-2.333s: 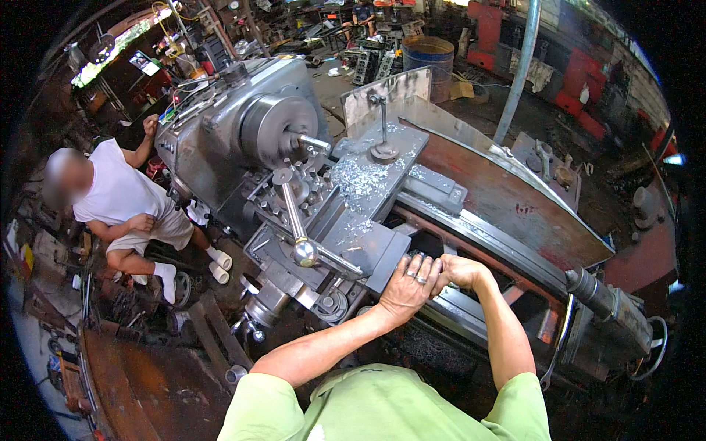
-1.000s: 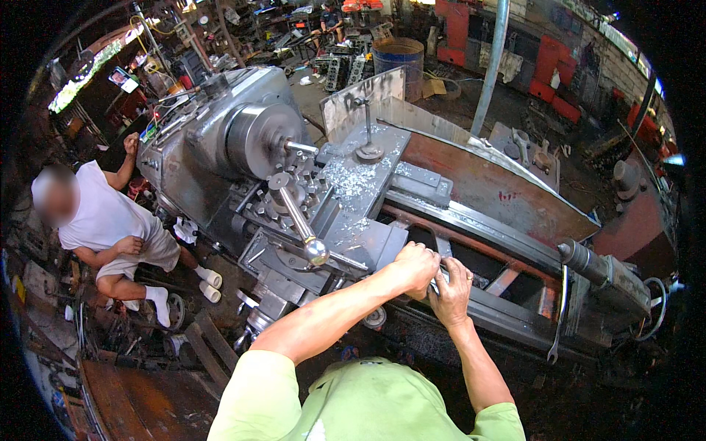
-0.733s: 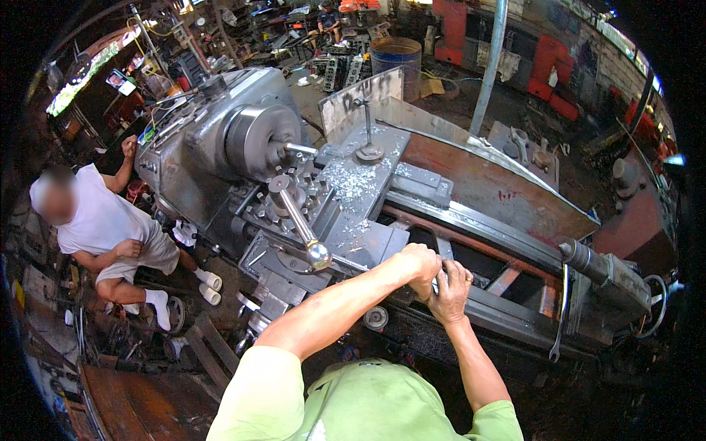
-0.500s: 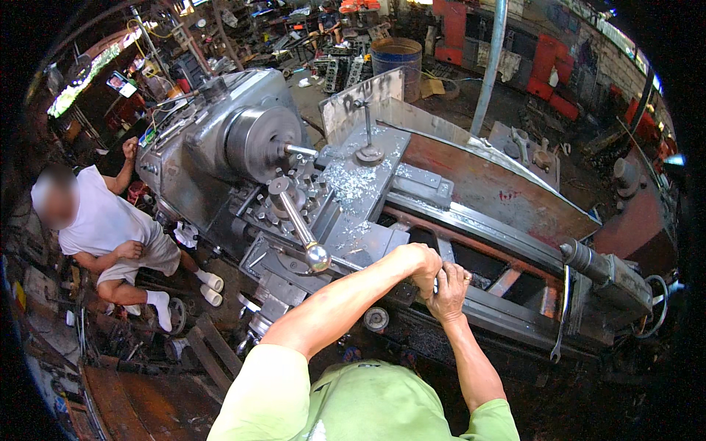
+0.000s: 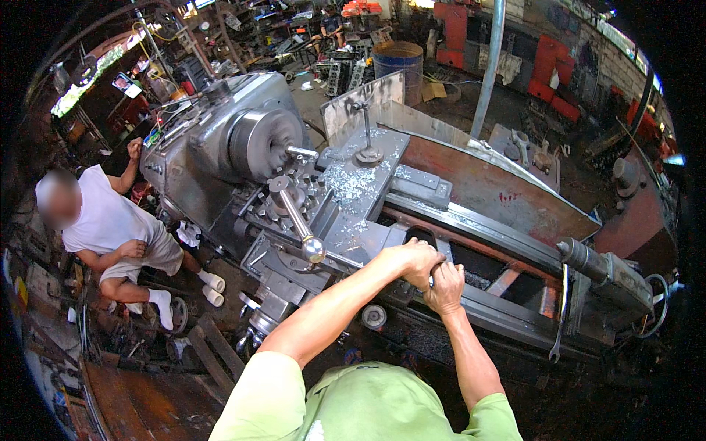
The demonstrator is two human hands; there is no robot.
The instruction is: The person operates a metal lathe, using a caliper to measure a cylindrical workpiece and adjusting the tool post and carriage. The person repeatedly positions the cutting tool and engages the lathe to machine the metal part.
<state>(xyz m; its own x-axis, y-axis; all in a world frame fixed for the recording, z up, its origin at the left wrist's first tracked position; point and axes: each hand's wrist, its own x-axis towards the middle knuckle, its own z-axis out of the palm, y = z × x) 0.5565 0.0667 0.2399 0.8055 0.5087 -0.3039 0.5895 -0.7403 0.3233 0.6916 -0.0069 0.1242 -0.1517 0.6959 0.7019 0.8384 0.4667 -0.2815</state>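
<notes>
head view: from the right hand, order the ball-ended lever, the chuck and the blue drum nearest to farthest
1. ball-ended lever, just left of the right hand on the carriage.
2. chuck, farther up-left at the headstock.
3. blue drum, far behind the lathe.

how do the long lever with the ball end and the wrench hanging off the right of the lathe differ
The lever stands on the carriage, slanting toward the person, ending in a shiny round knob; the wrench hangs straight down beside the tailstock, flat and dull. The lever lies to the left of both hands, the left hand nearer; the wrench lies well to the right of the right hand. Neither is touched. Both are long, slim metal pieces.
</notes>
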